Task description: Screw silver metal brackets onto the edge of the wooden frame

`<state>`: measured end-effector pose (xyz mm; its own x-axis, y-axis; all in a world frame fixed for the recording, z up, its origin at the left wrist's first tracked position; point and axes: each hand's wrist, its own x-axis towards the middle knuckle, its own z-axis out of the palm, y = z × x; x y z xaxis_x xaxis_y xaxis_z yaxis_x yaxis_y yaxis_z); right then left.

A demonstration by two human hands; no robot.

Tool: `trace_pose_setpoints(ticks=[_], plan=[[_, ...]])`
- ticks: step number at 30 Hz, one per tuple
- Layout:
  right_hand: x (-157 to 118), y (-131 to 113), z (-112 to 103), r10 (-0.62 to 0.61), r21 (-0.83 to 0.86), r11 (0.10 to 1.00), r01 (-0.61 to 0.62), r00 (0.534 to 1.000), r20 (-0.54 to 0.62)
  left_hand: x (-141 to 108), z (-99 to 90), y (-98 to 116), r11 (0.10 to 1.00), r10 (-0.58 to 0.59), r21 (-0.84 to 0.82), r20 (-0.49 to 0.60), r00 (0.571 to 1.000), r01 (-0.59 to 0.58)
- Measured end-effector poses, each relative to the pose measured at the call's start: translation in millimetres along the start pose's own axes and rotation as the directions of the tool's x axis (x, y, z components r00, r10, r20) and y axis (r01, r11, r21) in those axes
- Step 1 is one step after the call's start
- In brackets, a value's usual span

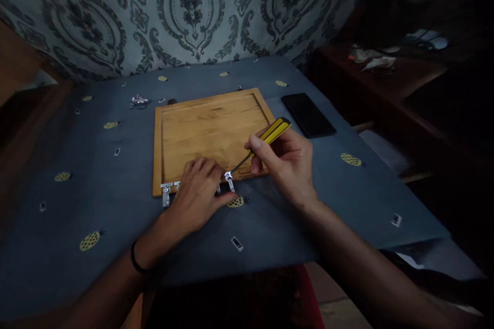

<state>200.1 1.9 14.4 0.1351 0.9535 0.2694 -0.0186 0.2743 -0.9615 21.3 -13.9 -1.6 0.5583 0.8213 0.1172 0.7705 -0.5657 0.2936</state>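
Observation:
A wooden panel (212,128) with a raised frame lies on the blue cloth. My right hand (287,162) is closed around the yellow and black handle of a screwdriver (275,131). The screwdriver's shaft slants down to the left, its tip at a metal hinge (229,181) on the panel's near edge. My left hand (200,190) rests over that edge, fingers lying on the wood and thumb apart, close beside this hinge. Another metal hinge (165,194) sits at the panel's near left corner. Between them, more metal shows partly behind my left hand.
A small heap of metal parts (139,101) lies beyond the panel's left corner. To the right is a black phone (307,114). The table (116,205) has a pineapple-print cloth and meets a patterned curtain (193,10). Dark wooden furniture (401,77) stands at the right.

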Motion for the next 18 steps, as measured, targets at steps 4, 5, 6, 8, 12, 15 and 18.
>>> trace_pose_setpoints(ticks=[4,5,6,8,12,15,18], plan=[[-3.5,2.3,1.0,0.003,-0.046,0.999,0.001,0.997,0.077,0.2,0.2,0.8,1.0,0.0,0.015,0.0,1.0,0.0],[-4.4,2.2,1.2,-0.001,-0.058,0.998,0.006,0.996,0.089,0.2,0.1,0.9,1.0,0.001,0.016,-0.002,1.0,-0.001],[-4.9,1.9,1.4,-0.006,-0.067,0.998,0.013,0.995,0.097,0.1,0.1,1.0,1.0,0.002,0.016,-0.002,1.0,-0.002],[-5.4,1.0,1.2,-0.015,-0.078,0.997,0.024,0.994,0.109,0.0,0.0,0.9,1.0,0.005,0.016,-0.002,1.0,-0.005],[-4.7,1.6,0.9,-0.02,-0.081,0.996,0.031,0.991,0.134,-0.6,0.0,0.2,1.0,0.014,0.018,-0.011,1.0,-0.014],[-4.2,3.9,1.3,-0.022,-0.076,0.997,0.034,0.988,0.15,-0.6,0.4,-0.8,1.0,0.015,0.017,-0.013,1.0,-0.015],[-3.8,3.7,0.1,-0.013,-0.056,0.998,0.024,0.983,0.183,-0.4,1.4,-1.8,1.0,0.019,0.016,-0.008,1.0,-0.019]])
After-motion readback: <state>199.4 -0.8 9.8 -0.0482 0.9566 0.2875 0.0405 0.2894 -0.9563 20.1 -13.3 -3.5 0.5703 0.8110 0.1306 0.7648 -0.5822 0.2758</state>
